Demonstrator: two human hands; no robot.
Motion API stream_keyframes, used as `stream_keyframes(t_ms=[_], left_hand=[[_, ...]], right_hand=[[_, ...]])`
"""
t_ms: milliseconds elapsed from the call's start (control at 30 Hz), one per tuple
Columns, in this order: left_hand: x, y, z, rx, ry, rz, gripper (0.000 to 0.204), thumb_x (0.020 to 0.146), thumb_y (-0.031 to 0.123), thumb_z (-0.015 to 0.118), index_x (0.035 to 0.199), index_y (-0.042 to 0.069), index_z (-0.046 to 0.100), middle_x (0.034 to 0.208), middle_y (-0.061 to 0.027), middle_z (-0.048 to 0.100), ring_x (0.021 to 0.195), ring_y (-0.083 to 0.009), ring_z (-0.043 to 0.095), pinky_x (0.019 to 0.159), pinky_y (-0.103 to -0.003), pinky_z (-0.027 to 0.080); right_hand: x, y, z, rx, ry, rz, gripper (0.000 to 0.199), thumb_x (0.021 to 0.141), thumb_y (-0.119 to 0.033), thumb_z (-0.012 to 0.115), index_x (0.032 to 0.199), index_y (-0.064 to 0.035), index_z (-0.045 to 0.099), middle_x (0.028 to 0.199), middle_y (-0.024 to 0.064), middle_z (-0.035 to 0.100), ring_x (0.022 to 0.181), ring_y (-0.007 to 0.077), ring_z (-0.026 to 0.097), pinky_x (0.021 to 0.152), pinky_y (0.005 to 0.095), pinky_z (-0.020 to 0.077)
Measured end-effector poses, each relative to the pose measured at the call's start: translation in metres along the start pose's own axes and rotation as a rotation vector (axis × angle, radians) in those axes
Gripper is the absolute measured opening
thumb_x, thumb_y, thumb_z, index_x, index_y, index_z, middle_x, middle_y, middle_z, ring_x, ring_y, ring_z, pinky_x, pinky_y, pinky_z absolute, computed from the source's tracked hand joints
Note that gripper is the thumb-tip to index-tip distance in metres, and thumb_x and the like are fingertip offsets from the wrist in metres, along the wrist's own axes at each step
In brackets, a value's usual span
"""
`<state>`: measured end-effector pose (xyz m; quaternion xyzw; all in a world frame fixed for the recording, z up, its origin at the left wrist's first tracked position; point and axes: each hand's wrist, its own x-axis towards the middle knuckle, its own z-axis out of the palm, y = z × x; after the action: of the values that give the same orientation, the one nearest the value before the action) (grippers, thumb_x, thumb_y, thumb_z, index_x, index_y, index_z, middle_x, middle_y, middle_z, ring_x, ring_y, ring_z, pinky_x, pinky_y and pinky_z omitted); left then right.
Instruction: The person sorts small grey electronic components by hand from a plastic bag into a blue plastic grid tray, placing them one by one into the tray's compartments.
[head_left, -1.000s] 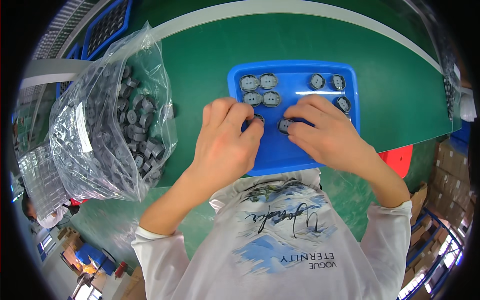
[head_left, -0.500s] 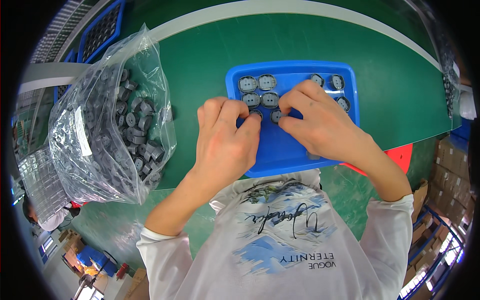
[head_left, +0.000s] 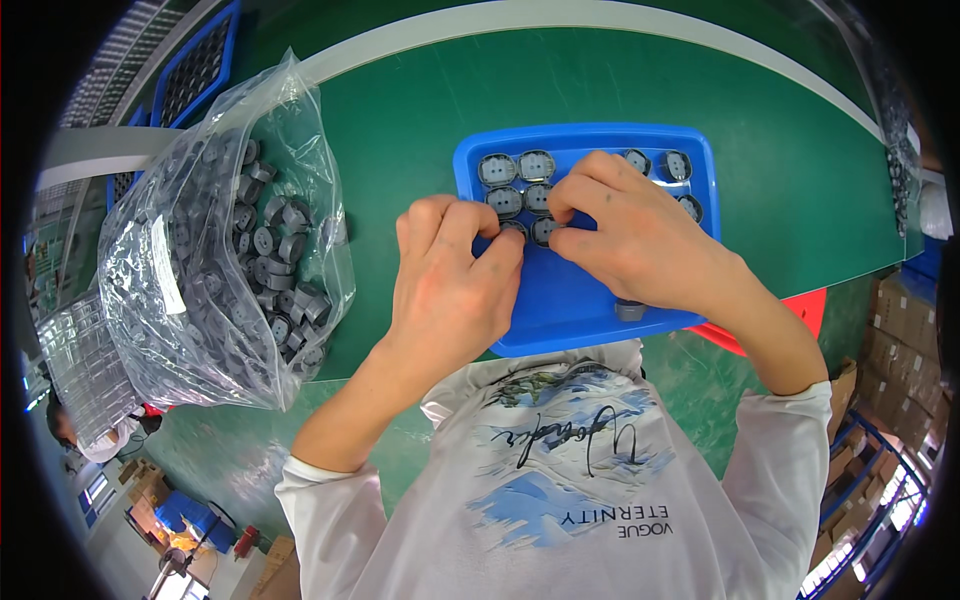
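Observation:
A blue tray [head_left: 585, 335] on the bench holds small grey round plastic parts with little holes in their faces. My left hand [head_left: 455, 270] is over the tray's left side, thumb and forefinger closed on a grey round part [head_left: 513, 228] that they mostly cover. Beside it, my right hand [head_left: 640, 230] pinches another grey round part [head_left: 543, 232]; the two parts sit close together. Beyond my fingers stand parts in two rows, among them a far-left one [head_left: 497, 170]. Several more lie at the tray's far right, such as one part [head_left: 677, 165], partly behind my right hand.
A clear plastic bag [head_left: 215, 260] full of similar grey parts lies open on the green bench [head_left: 400, 110] at left. One loose part [head_left: 629, 311] rests by the tray's near edge. A red object [head_left: 803, 315] shows beyond my right forearm. Blue trays [head_left: 195, 70] stand far left.
My right hand has shifted slightly left, bringing its part closer to the one under my left hand. The loose part near the tray's front edge shows more now. My left hand stays nearly still.

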<state>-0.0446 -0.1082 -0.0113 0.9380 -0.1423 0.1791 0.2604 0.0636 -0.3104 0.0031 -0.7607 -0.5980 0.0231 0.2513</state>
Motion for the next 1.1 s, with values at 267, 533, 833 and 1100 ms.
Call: stream_keyframes(t_ms=[267,533,833,1100], left_hand=[[0.002,0.001,-0.001,-0.004,-0.009,0.027,0.022,0.07,0.003,0.077,0.091,0.002,0.074,0.098,-0.0079,0.06,0.101,-0.0297,0.053,0.085,-0.043,0.042],[0.009,0.037,-0.002,-0.263,-0.11,0.19,0.034,0.068,0.007,0.078,0.101,0.005,0.073,0.099,-0.0085,0.061,0.095,-0.0311,0.054,0.08,-0.042,0.047],[0.005,0.047,0.021,-0.228,-0.16,0.209,0.028,0.069,0.006,0.072,0.096,0.001,0.072,0.094,-0.0093,0.061,0.09,-0.0287,0.055,0.076,-0.041,0.046],[-0.001,0.054,0.021,-0.244,-0.18,0.188,0.026,0.07,0.008,0.076,0.094,0.001,0.072,0.093,-0.0096,0.058,0.09,-0.028,0.052,0.075,-0.039,0.043]], right_hand=[[-0.001,0.001,-0.001,-0.013,0.021,-0.029,0.015,0.072,-0.009,0.069,0.085,-0.0034,0.071,0.1,0.0068,0.06,0.102,0.0278,0.055,0.085,0.0377,0.0515],[-0.025,0.004,-0.064,0.03,0.1,0.221,0.023,0.076,-0.007,0.079,0.098,-0.0026,0.072,0.104,0.0088,0.067,0.097,0.0316,0.061,0.084,0.0412,0.0513],[-0.033,-0.005,-0.032,-0.015,0.057,0.266,0.019,0.08,-0.009,0.075,0.097,-0.0033,0.071,0.096,0.0096,0.067,0.091,0.0316,0.062,0.081,0.0419,0.0524],[0.005,-0.001,-0.002,-0.074,-0.021,0.408,0.013,0.088,-0.016,0.069,0.094,-0.0043,0.073,0.091,0.0089,0.069,0.088,0.0295,0.065,0.076,0.0424,0.0529]])
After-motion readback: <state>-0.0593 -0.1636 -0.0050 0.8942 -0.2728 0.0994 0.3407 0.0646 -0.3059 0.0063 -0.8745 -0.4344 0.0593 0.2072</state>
